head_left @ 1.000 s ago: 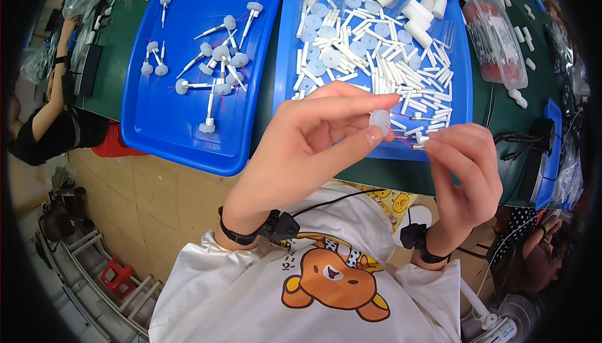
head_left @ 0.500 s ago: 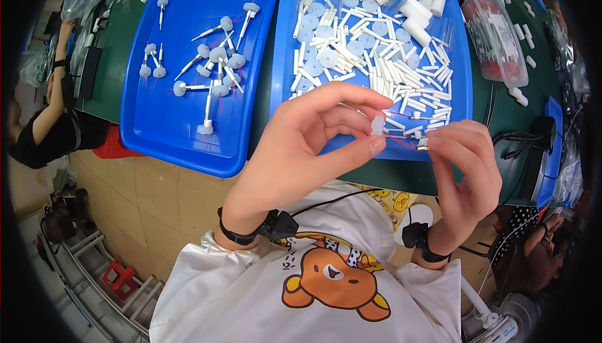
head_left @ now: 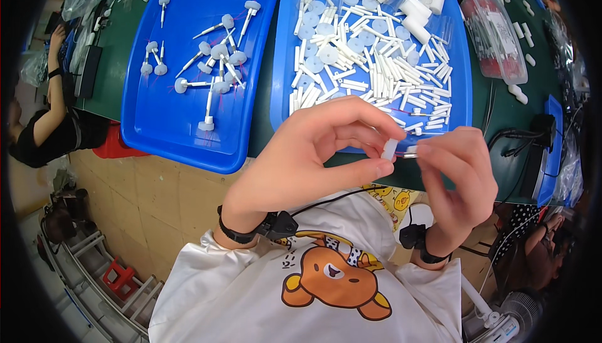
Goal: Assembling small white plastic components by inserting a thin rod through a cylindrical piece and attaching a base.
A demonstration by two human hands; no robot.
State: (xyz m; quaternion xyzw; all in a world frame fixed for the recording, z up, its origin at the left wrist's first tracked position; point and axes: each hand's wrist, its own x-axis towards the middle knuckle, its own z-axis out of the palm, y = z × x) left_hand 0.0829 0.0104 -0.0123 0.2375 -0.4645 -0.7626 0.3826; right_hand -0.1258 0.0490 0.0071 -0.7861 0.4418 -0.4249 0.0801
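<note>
Far left: another person's arm (head_left: 53,101) in a black sleeve, at the edge of the green table (head_left: 119,36). On the table, a blue tray (head_left: 188,136) with white assembled pieces (head_left: 210,67), each a round disc on a thin stem, scattered loose. Just right of it, a second blue tray (head_left: 461,86) heaped with white plastic rods and discs (head_left: 364,61).

Near, in front of the second tray: left hand (head_left: 313,155) curled, thumb and forefinger pinched on a small white cylinder (head_left: 389,149). Touching that piece from the right, a thin metal pin (head_left: 411,153), gripped between the fingertips of the right hand (head_left: 461,177), other fingers folded in. Both raised off the table, above a white shirt with a bear print (head_left: 332,280).

Far right: a clear plastic box (head_left: 498,32) with red contents, black cables (head_left: 520,145) nearer.
</note>
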